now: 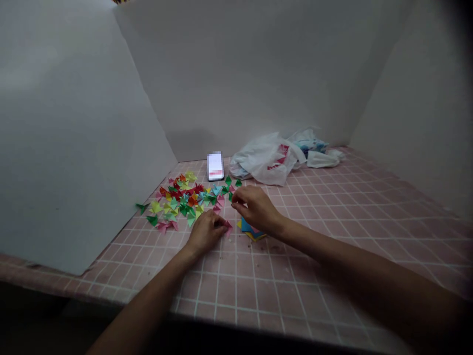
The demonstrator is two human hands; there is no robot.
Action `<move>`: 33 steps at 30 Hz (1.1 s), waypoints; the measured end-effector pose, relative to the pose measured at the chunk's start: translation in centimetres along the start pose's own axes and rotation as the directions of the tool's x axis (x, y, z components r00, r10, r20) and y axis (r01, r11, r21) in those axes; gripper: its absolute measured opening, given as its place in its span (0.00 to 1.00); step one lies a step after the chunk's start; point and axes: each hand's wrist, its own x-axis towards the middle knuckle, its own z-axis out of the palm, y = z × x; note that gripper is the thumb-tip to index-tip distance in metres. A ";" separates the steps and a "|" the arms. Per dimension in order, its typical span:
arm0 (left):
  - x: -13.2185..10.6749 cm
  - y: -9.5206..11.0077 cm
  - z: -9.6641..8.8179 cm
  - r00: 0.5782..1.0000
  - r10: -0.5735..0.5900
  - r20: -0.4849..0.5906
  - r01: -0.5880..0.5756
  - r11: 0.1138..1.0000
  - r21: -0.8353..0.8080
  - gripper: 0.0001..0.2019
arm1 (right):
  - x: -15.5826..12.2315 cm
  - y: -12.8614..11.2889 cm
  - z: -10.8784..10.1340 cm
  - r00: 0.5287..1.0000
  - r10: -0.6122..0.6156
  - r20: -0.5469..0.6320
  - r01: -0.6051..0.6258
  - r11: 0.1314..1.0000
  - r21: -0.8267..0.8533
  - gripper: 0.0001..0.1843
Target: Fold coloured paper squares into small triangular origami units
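Observation:
My left hand (207,231) is closed, its thumb and fingertips pinching a small folded pink paper (228,229) just above the table. To its right, my right hand (255,208) hovers with curled fingers over a stack of coloured paper squares (251,231). Blue, yellow and pink edges of that stack show below the wrist; the rest is covered. Whether anything lies between my right fingertips I cannot make out. Beyond both hands spreads a loose pile of small folded paper pieces (177,195) in red, green, yellow, pink and light blue.
A phone (215,166) with a lit, blurred screen stands upright at the back. Right of it lie a crumpled white plastic bag (271,158) and a blue-and-white packet (310,143). White panels (251,74) enclose the pink checked tabletop (332,217) on three sides.

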 end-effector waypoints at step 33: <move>-0.3 0.7 0.5 0.974 -0.118 -0.192 0.098 0.989 -0.111 0.07 | -2.2 -0.1 4.5 0.970 -0.055 0.236 0.085 0.989 -0.119 0.08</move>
